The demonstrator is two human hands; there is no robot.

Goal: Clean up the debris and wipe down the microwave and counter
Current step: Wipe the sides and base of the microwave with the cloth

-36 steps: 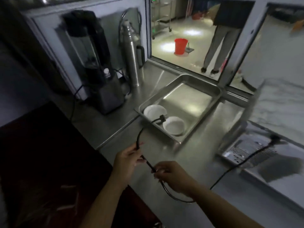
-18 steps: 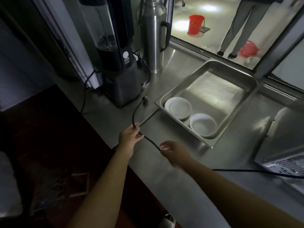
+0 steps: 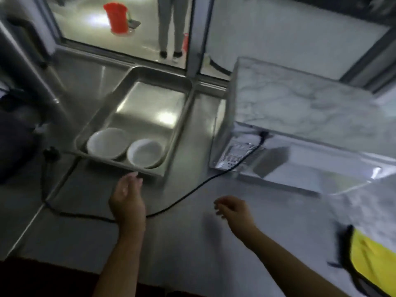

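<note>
Left hand [image 3: 126, 200] hovers with fingers relaxed, holding nothing; right hand [image 3: 232, 209] looks loosely curled, empty, though blurred; the cord [image 3: 184, 195] lies on the counter [image 3: 192, 243] toward the microwave [image 3: 300, 116].

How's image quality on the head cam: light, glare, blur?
Head view: dim indoors, brighter floor beyond the window; glare patches on the steel tray floor; motion blur smears the left hand, right hand and microwave; wide-angle bends the counter edges; the yellow cloth is cut off at the frame edge.
</note>
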